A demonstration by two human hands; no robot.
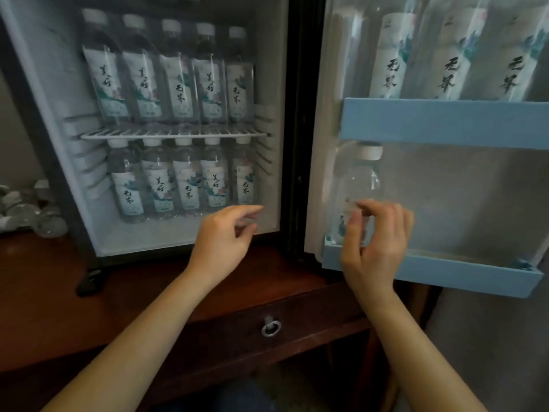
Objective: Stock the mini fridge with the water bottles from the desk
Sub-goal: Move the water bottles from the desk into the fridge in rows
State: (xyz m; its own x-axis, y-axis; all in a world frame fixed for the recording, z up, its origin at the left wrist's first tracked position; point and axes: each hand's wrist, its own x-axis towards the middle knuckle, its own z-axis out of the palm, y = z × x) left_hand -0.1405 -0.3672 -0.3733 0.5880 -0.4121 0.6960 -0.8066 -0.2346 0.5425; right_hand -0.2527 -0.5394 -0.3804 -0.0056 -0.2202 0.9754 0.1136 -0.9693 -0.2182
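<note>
One water bottle [361, 176] stands in the lower door shelf [460, 275], right of centre, its label half hidden by the right grip [375, 242]; contact unclear. Left grip [222, 236] hangs loose, empty, at centre.

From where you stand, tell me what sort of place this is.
Likely a hotel room: a mini fridge packed with identical labelled water bottles stands on a dark wooden desk with a ring-pull drawer.

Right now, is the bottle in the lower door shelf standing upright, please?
Upright: the bottle stands in the lower door shelf, with its white cap on top.
</note>
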